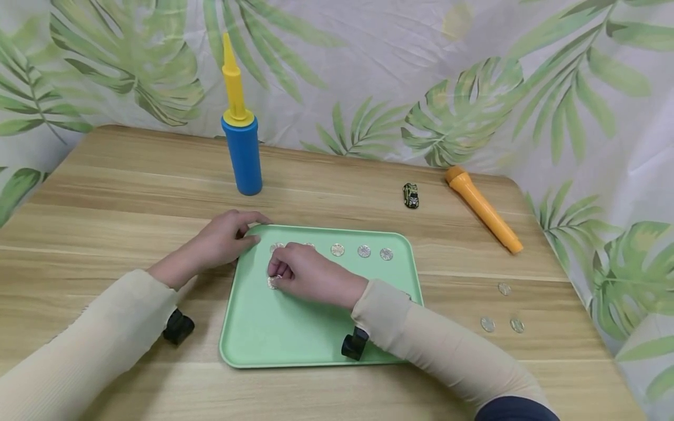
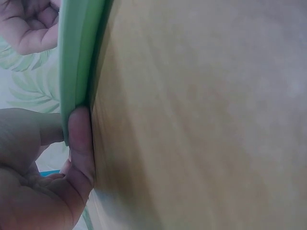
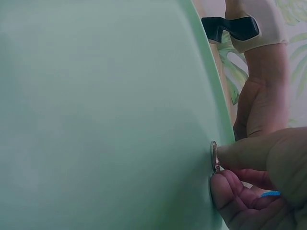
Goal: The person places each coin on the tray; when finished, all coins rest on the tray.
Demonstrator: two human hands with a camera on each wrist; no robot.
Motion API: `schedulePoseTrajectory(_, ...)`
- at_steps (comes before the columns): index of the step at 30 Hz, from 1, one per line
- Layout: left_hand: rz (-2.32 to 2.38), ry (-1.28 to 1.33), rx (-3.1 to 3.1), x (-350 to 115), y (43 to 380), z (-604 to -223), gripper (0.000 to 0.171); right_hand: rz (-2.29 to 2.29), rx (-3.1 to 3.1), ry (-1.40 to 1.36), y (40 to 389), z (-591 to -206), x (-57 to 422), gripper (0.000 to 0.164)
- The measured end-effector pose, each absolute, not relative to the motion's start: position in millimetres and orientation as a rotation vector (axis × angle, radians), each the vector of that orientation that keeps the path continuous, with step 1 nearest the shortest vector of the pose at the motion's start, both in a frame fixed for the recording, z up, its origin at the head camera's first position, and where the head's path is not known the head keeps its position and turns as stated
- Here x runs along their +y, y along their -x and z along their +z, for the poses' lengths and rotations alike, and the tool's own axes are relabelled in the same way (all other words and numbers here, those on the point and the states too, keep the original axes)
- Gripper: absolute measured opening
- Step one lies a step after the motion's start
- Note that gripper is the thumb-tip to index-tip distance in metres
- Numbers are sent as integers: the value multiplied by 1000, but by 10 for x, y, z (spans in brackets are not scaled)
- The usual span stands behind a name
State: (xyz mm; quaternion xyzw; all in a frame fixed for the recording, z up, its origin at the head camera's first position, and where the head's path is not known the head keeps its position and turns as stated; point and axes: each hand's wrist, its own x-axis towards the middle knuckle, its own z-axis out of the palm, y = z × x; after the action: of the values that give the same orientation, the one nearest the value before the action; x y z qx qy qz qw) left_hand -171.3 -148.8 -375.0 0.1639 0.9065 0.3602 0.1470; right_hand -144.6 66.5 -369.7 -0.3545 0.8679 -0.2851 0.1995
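A green tray (image 1: 321, 345) lies on the wooden table. My left hand (image 1: 225, 238) grips its far left corner, thumb over the rim and a finger along the outer side, as the left wrist view shows. Over the tray's left part, my right hand (image 1: 316, 275) has its fingers curled down and pinches a silver coin (image 3: 214, 156) close on the tray surface. Several coins lie in a row along the far side, among them one coin (image 1: 337, 249) in the middle and another coin (image 1: 387, 254) at the right end; my right hand partly covers the left ones.
Behind the tray stands a blue and yellow hand pump (image 1: 244, 155). A small toy car (image 1: 411, 196) and an orange toy microphone (image 1: 484, 210) lie at the back right. Three loose coins, one being the farthest coin (image 1: 504, 289), lie on the table right of the tray.
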Motion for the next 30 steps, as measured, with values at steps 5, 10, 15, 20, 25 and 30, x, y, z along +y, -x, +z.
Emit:
schedulePoseTrajectory(5, 1047, -477, 2604, -1496, 1716, -3760, 38, -825, 2403, 968, 1442, -3677, 705, 9)
schedulePoseTrajectory(10, 1051, -477, 2603, -1499, 1709, -3767, 38, -846, 2389, 965, 1400, -3631, 822, 10)
schedulePoseTrajectory(15, 1042, -466, 2610, -1490, 1704, -3768, 38, -905, 2400, 943, 1334, -3601, 1047, 12)
schedulePoseTrajectory(20, 1031, -449, 2613, -1489, 1700, -3765, 39, -968, 2443, 887, 1256, -3574, 1348, 15)
schedulePoseTrajectory(25, 1015, -438, 2619, -1483, 1702, -3763, 39, -1065, 2507, 805, 1177, -3505, 1679, 15)
schedulePoseTrajectory(30, 1001, -439, 2630, -1474, 1718, -3767, 38, -1174, 2601, 728, 1100, -3498, 2046, 15)
